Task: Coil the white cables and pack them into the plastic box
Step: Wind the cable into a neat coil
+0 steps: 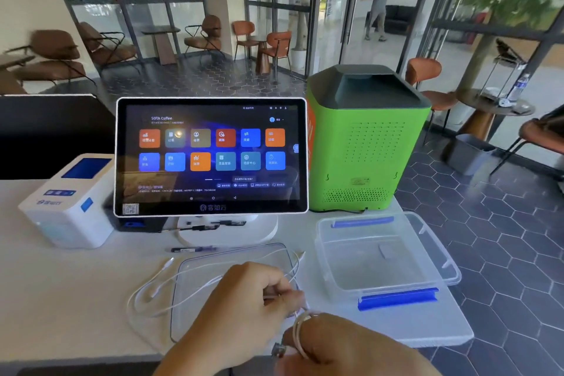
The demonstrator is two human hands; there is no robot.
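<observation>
Table [76, 299] surface, white, carries everything in front of me. Biggest on it is my point-of-sale touchscreen [210, 156], lit with two rows of orange and blue tiles; I can read "SOTA Coffee" at its top left, Chinese characters printed on the lower bezel, and a QR sticker in the bottom left corner. To its right stands a green machine [366, 143] with a dark grey top and perforated vents. At left sits a white receipt printer [70, 201] with a blue window and a blue label too blurred to read. The clear plastic box [384, 256] with blue clips lies open and empty at right, just in front of the green machine. Its transparent lid [195, 314] lies flat before me, beneath loose loops of white cable [152, 287] that spill leftward onto the table. A dark pen [195, 249] rests by the screen's base. My left hand [244, 308] pinches a strand above the lid; my right hand [341, 348], close beside it, has cable wound in coils around its fingers and grips them.
</observation>
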